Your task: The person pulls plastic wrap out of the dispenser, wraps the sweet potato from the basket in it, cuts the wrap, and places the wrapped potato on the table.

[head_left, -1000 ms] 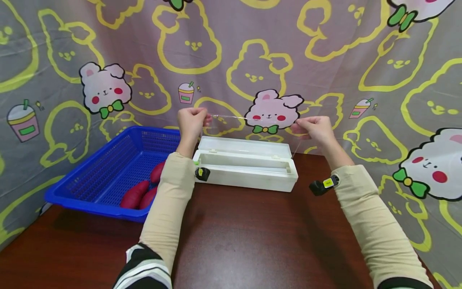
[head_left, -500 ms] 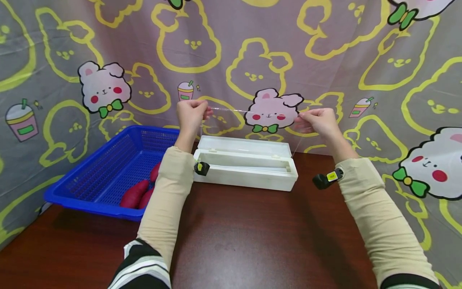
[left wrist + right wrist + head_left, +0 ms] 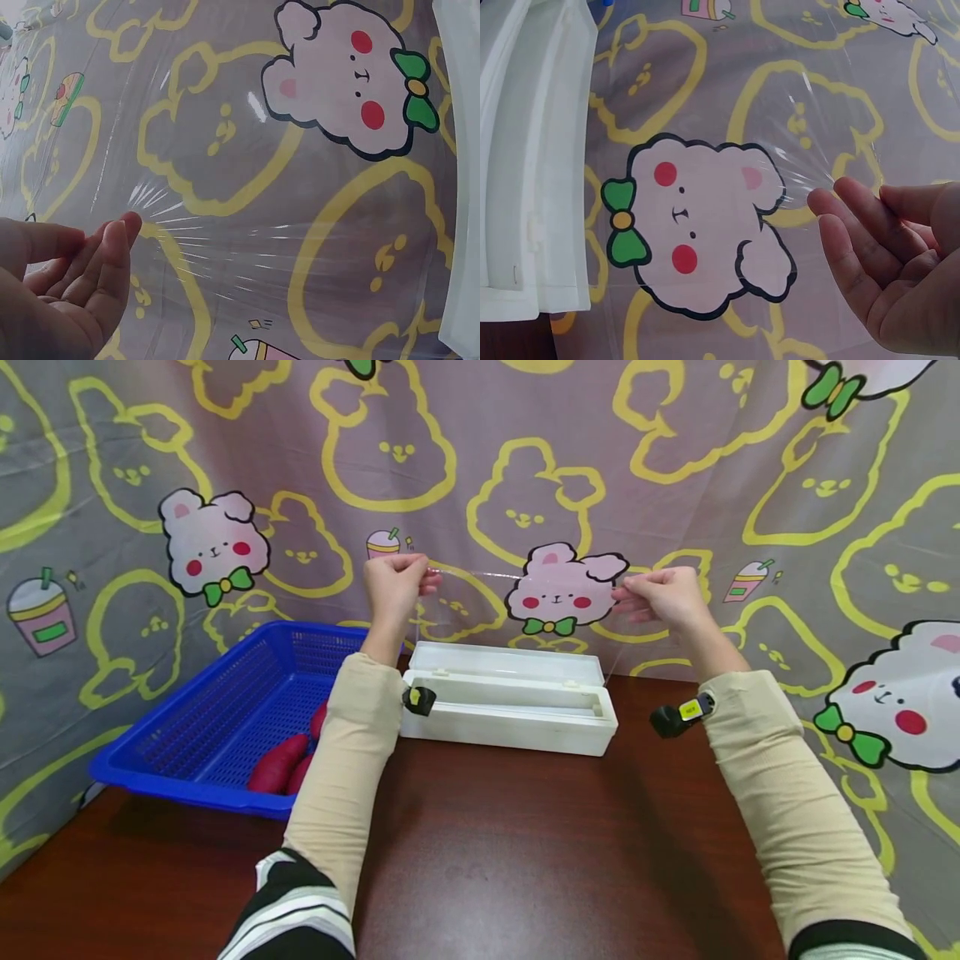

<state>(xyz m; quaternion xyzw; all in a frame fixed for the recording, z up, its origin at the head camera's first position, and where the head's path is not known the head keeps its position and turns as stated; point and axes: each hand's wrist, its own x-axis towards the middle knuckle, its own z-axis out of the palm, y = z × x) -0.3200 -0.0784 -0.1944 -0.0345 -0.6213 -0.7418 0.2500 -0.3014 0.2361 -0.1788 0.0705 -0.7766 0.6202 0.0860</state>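
Note:
A clear sheet of plastic wrap (image 3: 217, 247) stretches between my two raised hands and runs down behind the white dispenser box (image 3: 510, 727). My left hand (image 3: 393, 585) pinches one top corner between thumb and fingers; creases fan out from that grip in the left wrist view. The opposite corner is pinched by my right hand (image 3: 663, 597), with similar creases in the plastic wrap (image 3: 795, 165) in the right wrist view. The box's lid (image 3: 510, 664) is tipped back, and a long slot shows inside. Both hands are above the box, one near each end.
To the left stands a blue plastic basket (image 3: 187, 789) with several red sweet potatoes (image 3: 277, 766), partly hidden by my left sleeve. The dark wooden table (image 3: 510, 843) extends in front of the box. A patterned curtain (image 3: 540, 410) hangs close behind everything.
Both hands have risen, drawing the plastic wrap higher above the box. My right hand has also shifted slightly right. The box and basket stay in place.

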